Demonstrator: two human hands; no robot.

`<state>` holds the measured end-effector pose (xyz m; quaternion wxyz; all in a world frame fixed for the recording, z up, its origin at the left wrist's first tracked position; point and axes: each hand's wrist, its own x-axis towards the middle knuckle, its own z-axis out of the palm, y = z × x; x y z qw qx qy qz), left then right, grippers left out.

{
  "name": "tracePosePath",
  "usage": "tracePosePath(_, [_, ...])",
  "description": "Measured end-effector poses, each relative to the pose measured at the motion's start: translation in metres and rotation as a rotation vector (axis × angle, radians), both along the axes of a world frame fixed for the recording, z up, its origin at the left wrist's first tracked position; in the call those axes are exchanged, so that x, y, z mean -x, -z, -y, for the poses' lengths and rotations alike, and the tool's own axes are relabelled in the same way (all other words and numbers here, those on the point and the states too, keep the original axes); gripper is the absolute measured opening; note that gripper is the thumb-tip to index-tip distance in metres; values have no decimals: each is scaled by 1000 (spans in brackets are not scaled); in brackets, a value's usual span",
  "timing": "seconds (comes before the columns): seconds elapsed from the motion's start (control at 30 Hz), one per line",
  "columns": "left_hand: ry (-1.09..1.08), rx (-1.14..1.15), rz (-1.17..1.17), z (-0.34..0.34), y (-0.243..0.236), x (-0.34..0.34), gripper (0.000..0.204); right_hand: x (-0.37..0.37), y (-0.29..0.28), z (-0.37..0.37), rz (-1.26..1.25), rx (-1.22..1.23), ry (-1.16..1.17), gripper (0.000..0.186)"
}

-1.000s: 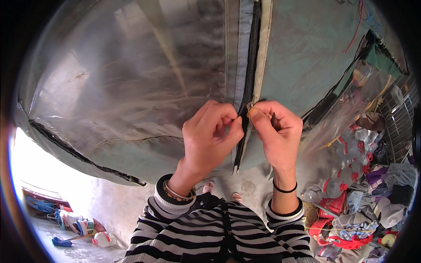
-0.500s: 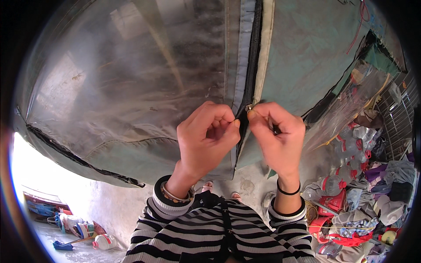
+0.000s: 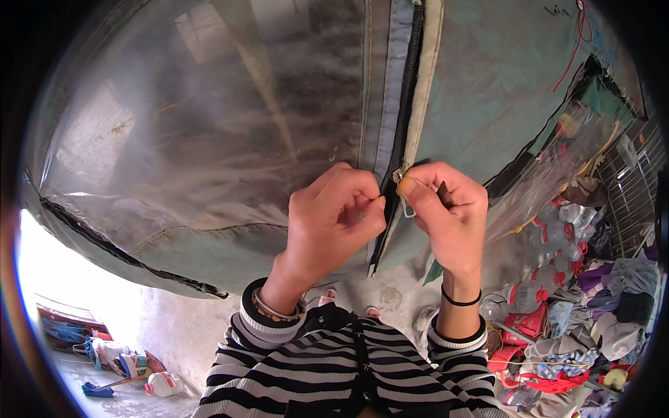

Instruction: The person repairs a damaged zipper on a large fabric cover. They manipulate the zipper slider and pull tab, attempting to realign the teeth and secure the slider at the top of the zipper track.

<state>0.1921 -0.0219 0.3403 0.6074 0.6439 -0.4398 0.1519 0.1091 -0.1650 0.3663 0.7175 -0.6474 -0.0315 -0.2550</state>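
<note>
A fabric cover, with a clear plastic window [image 3: 209,118] on the left and a faded green panel [image 3: 488,90] on the right, hangs before me. A black zipper [image 3: 411,83] runs down between them. My left hand [image 3: 327,223] is closed in a pinch on the zipper's left edge, below the slider. My right hand [image 3: 451,219] pinches the metal zipper slider [image 3: 398,175], thumb and forefinger at its right side. A wire loop [image 3: 408,209] hangs under that thumb. Something dark brown shows between the right fingers; I cannot make out what it is.
On the right lies a heap of clothes [image 3: 620,279] and plastic bottles [image 3: 527,296] beside a wire rack [image 3: 631,202]. At the lower left, a white jug [image 3: 164,384] stands on the concrete floor [image 3: 181,327]. A red cord [image 3: 584,31] hangs at the upper right.
Both hands have shifted slightly to the right in the picture. The wire loop now shows below my right thumb. The zipper slider stays close to my right fingertips.
</note>
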Motion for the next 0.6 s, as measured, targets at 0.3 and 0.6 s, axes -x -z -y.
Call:
tracePosePath(0.3, [-37,-35,108,-3,-5,-2,20,0,16,-8,31,-159,40,7])
tracePosePath(0.6, [-104,-42,158,-5,-14,6,21,5,24,-13,58,-407,-56,8])
